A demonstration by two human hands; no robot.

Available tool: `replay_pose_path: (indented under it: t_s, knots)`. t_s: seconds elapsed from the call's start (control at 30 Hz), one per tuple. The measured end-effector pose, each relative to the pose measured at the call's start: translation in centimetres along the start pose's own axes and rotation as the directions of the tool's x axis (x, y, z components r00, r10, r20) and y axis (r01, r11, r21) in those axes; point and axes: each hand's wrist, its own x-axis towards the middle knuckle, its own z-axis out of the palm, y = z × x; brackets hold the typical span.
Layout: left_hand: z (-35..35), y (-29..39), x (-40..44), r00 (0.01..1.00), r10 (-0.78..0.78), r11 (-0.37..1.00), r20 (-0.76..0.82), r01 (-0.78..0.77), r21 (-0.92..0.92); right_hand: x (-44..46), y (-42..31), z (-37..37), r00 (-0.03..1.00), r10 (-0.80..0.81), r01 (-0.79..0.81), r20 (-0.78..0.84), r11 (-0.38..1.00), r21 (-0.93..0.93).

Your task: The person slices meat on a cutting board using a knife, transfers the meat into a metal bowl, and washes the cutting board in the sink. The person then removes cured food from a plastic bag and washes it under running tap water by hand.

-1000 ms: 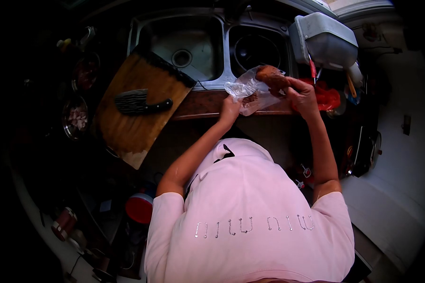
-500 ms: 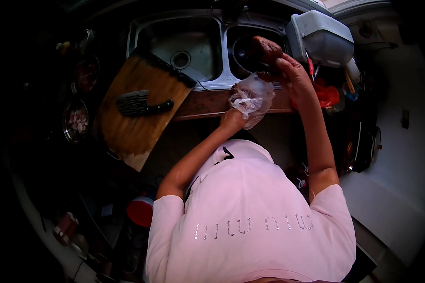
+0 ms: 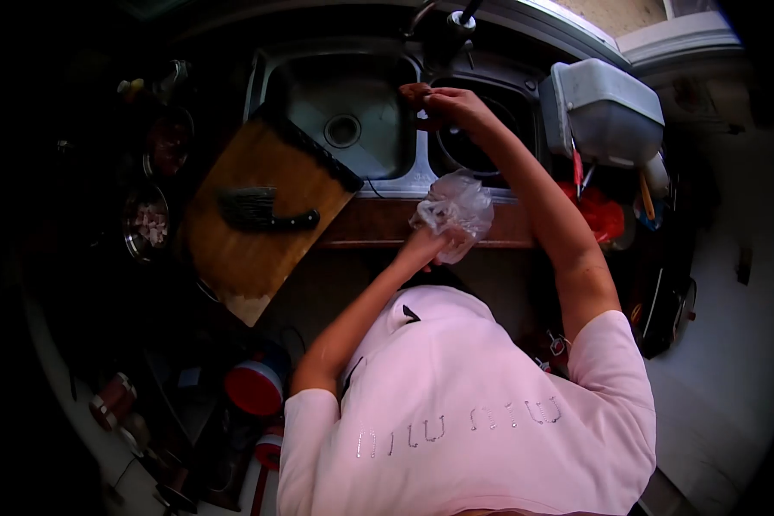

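Observation:
My left hand (image 3: pixel 428 243) is closed on a crumpled clear plastic bag (image 3: pixel 460 206) at the counter's front edge. Above the divider between the two sink basins, my right hand (image 3: pixel 456 107) pinches a reddish-brown piece of food (image 3: pixel 415 93), too small to identify. The bag and the food piece are apart. To the left, a dark cleaver (image 3: pixel 267 211) lies on a wooden cutting board (image 3: pixel 241 249), whose upper corner overlaps the left basin (image 3: pixel 344 95).
A dark round pan sits in the right basin (image 3: pixel 520 146). Right of it stand a grey lidded container (image 3: pixel 611 116) and a red plastic bag (image 3: pixel 600 215). Bowls with pale pieces (image 3: pixel 150 224) and dark red contents (image 3: pixel 168 142) are at far left. A faucet (image 3: pixel 460 26) rises behind.
My right hand has carried the brown piece out of the bag, up and then left to the sink divider. My left hand still grips the bag, now lower in view. The view has shifted.

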Motion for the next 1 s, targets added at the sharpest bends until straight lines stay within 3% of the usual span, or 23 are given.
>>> replay_pose_path:
  t_s: [0.07,0.1,0.17,0.2,0.23,0.3,0.4,0.43,0.53,0.57,0.67,0.73,0.8,0.87,0.9,0.93,1.0]
  knots:
    - [-1.2,0.2,-0.8,0.993,-0.098,0.995,-0.073,0.096,-0.027,4.4,1.4,0.2,1.000,-0.025,0.026,-0.014,0.999,0.037]
    - [-1.7,-0.7,-0.8,0.981,-0.120,0.991,-0.154,0.108,-0.082,2.5,-3.0,2.5,0.996,0.037,-0.039,-0.079,0.999,-0.025]
    - [-2.6,-3.4,0.1,0.937,-0.169,0.975,-0.306,0.114,-0.191,5.1,-3.4,3.0,1.000,-0.007,0.007,-0.010,0.999,0.043]
    - [-2.9,-3.7,0.1,0.908,-0.158,0.974,-0.388,0.078,-0.213,6.0,-3.6,3.3,0.999,-0.025,0.023,0.022,0.996,0.081]
    - [-3.2,-3.9,0.2,0.871,-0.147,0.972,-0.468,0.041,-0.230,6.5,-4.2,3.8,0.997,-0.035,0.017,0.068,0.970,0.242]
    - [-4.4,-3.2,0.1,0.819,-0.126,0.962,-0.560,-0.037,-0.271,8.6,-4.0,3.7,0.992,-0.048,0.009,0.119,0.953,0.303]
    - [-6.6,-5.7,2.4,0.892,0.136,0.981,-0.431,-0.060,0.185,10.4,-3.2,3.5,0.987,-0.064,0.001,0.146,0.919,0.394]
    - [-6.8,-0.8,-0.6,0.901,0.272,0.926,-0.337,-0.150,0.346,10.7,-3.0,3.3,0.987,-0.068,0.000,0.146,0.905,0.425]
    - [-9.6,-1.1,0.8,0.978,0.151,0.928,-0.142,-0.091,0.360,10.6,-2.5,2.3,0.971,-0.043,-0.039,0.235,0.941,0.336]
    - [-10.2,0.6,1.0,0.977,0.048,0.888,-0.209,0.054,0.457,10.3,-2.4,2.0,0.970,-0.060,-0.002,0.235,0.967,0.255]
    - [-11.8,1.7,4.0,0.825,0.238,0.971,-0.512,-0.215,0.105,10.8,-0.9,0.9,0.955,-0.079,0.023,0.285,0.981,0.193]
    - [-13.0,5.9,5.2,0.859,0.055,0.957,-0.509,-0.191,-0.219,9.5,-1.3,1.2,0.968,-0.083,0.033,0.238,0.978,0.207]
    - [-14.3,8.2,7.5,0.846,0.079,0.920,-0.527,-0.266,-0.288,9.1,-1.8,1.5,0.974,-0.077,0.048,0.211,0.989,0.142]
    - [-15.7,10.2,10.2,0.863,0.018,0.826,-0.505,-0.298,-0.479,8.5,-2.5,1.9,0.968,-0.145,0.145,0.207,0.989,0.011]
    - [-16.2,11.2,11.0,0.883,0.080,0.735,-0.463,-0.366,-0.571,7.9,-2.0,2.1,0.965,-0.167,0.181,0.204,0.982,-0.052]
    - [-16.8,11.9,12.2,0.893,0.144,0.628,-0.427,-0.416,-0.658,8.2,-1.1,2.1,0.949,-0.151,0.155,0.276,0.988,0.006]
    - [-18.6,11.3,16.2,0.856,0.401,0.461,-0.327,-0.497,-0.735,8.4,0.1,2.3,0.963,-0.162,0.194,0.215,0.971,-0.140]
